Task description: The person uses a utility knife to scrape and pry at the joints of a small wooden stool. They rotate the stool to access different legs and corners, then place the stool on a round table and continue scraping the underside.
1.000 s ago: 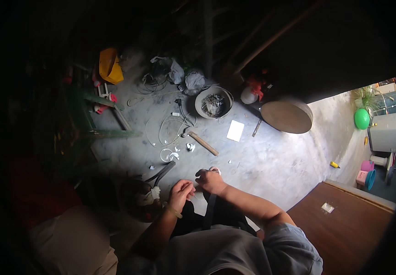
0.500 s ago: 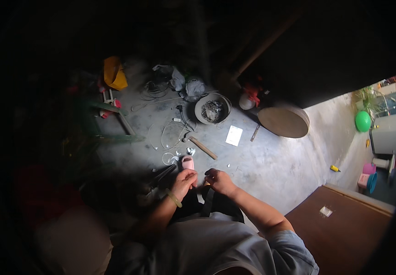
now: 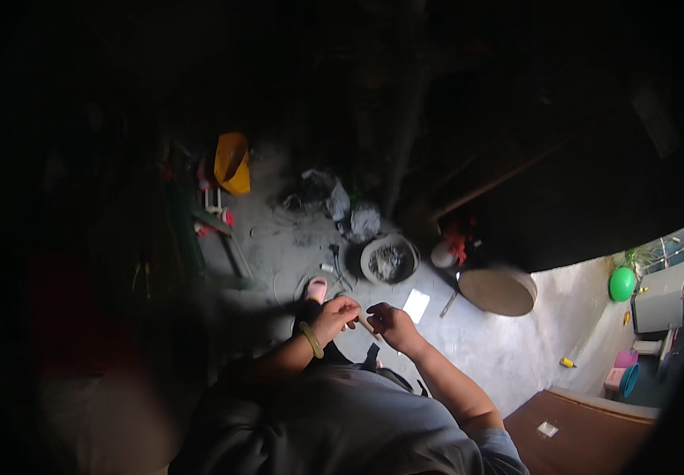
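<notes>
In front of my body, above the floor, my two hands are held close together. My left hand (image 3: 335, 321), with a pale bangle (image 3: 311, 340) on its wrist, has its fingers drawn together in a pinch; a tiny whitish bit shows at the fingertips, too small to name. A short gap away, my right hand (image 3: 396, 327) has bent fingers with thumb and forefinger near each other, and what they hold, if anything, is hidden. Between and below the hands part of a wooden handle (image 3: 369, 324) shows on the floor. A pink slipper (image 3: 317, 288) is on my foot beyond the left hand.
Ahead stand a round basin (image 3: 414, 253) with ash-like contents, crumpled plastic bags (image 3: 363, 222), and a black-plugged cord (image 3: 336, 261). A white sheet (image 3: 415, 305) and a large round pan-like lid (image 3: 498, 291) lie right of it. A brown board (image 3: 571, 435) is at lower right.
The view has tilted, so the floor items sit lower in it. My slippered foot has moved forward, nearer the basin. The hands stay close together, the right fingers slightly more spread.
</notes>
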The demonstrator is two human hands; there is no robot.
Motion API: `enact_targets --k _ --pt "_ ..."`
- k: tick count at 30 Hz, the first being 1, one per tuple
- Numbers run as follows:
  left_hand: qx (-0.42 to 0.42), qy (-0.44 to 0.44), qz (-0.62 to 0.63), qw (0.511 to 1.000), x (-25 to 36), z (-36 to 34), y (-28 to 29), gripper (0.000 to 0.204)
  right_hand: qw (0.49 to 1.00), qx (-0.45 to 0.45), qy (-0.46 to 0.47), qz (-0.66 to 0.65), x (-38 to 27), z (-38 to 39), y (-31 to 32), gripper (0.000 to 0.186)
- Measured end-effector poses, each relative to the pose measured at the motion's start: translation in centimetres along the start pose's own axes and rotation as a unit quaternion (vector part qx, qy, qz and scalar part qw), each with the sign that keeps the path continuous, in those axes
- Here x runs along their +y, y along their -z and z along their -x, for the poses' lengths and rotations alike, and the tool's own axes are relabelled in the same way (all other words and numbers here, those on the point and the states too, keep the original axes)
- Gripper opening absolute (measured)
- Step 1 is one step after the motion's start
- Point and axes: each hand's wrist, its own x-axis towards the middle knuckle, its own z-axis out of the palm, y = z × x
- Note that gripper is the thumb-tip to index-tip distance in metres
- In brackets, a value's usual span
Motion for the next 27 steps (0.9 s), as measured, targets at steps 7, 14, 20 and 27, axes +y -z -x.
enact_targets --k 7,14,20,27 --pt "-0.017 -0.082 0.034 0.996 10.3 -9.4 12.4 0.016 0.983 0.019 -0.024 -0.184 -8.2 -14.2 -0.1 0.022" --pt "0.053 -0.147 0.080 0.984 21.4 -14.1 23.2 0.014 0.993 0.071 0.077 -0.044 -15.3 -23.5 1.6 0.025" --pt "0.081 -0.133 0.099 0.983 21.8 -12.5 24.6 0.015 0.981 0.074 0.018 -0.177 -18.4 -24.4 3.9 0.016" --pt "0.078 -0.166 0.078 0.980 21.4 -6.6 19.6 0.018 0.979 0.064 0.034 -0.190 -21.6 -18.7 6.0 0.021"
